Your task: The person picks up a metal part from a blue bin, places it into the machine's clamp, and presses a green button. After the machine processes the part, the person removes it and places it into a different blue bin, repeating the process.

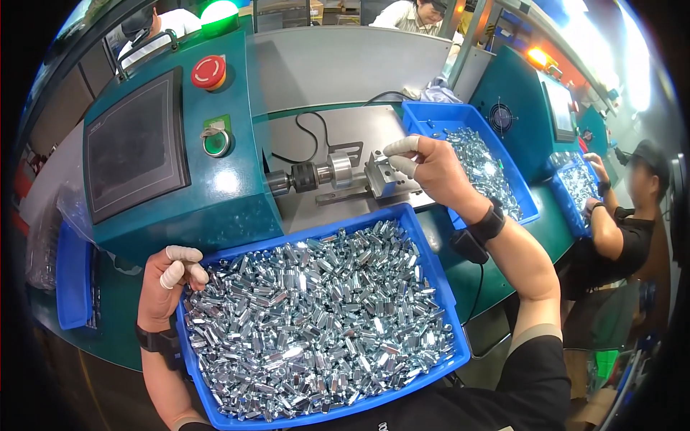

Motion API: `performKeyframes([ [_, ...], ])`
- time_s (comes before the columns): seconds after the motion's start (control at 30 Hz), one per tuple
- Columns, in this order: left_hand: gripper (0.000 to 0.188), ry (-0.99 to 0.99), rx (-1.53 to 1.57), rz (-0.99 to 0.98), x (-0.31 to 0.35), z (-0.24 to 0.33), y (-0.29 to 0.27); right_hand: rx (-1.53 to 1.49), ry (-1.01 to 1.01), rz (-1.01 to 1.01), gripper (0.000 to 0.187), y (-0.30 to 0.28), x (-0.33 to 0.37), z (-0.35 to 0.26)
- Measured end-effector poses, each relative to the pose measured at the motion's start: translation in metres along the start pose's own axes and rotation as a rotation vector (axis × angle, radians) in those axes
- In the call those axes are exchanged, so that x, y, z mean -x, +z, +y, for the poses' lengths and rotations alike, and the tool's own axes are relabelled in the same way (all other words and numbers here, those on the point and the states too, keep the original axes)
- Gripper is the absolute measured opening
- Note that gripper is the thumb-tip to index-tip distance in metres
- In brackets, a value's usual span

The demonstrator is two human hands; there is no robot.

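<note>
Fingers of the right hand pinch narrowly at the small metal block mid-frame — seemingly seating a part, though none shows. Left hand, lower left, dips curled fingers into the blue bin of shiny metal nuts; whether its grip holds one, I cannot tell. Next likely needs a fresh nut. Red round button upper left, green one below.

Right hand fingertips hide the fixture slot, left forearm cut off below
</note>
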State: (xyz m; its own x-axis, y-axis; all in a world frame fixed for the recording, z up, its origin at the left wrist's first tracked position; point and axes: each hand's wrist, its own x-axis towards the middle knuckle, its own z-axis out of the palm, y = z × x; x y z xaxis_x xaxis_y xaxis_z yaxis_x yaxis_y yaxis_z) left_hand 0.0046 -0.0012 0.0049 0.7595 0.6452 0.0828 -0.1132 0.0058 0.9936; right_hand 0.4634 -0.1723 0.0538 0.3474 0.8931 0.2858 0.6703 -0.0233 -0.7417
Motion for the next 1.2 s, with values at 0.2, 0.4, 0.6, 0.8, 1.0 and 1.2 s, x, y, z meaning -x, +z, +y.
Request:
performKeyframes([
  [0.2,0.049,-0.004,-0.007,0.001,-0.001,-0.001,-0.002,0.062,-0.070,-0.028,0.017,0.000,-0.005,-0.005],
  [0.4,0.049,-0.005,0.002,0.000,0.001,-0.003,-0.003,0.108,-0.252,-0.018,0.017,-0.001,-0.002,-0.001],
  [0.6,0.048,-0.004,-0.010,0.012,0.002,-0.002,-0.002,0.222,-0.211,-0.131,0.023,-0.008,0.007,-0.005],
  [0.8,0.048,-0.002,-0.007,0.005,0.001,0.000,-0.002,-0.221,0.085,-0.104,0.035,0.000,0.022,-0.003],
  [1.0,0.046,0.009,-0.015,0.031,-0.002,-0.003,0.004,-0.347,0.235,-0.223,0.046,0.000,0.027,-0.013],
  [1.2,0.045,0.014,-0.021,0.047,-0.001,-0.001,0.003,-0.414,0.201,-0.355,0.046,-0.013,0.015,-0.004],
])
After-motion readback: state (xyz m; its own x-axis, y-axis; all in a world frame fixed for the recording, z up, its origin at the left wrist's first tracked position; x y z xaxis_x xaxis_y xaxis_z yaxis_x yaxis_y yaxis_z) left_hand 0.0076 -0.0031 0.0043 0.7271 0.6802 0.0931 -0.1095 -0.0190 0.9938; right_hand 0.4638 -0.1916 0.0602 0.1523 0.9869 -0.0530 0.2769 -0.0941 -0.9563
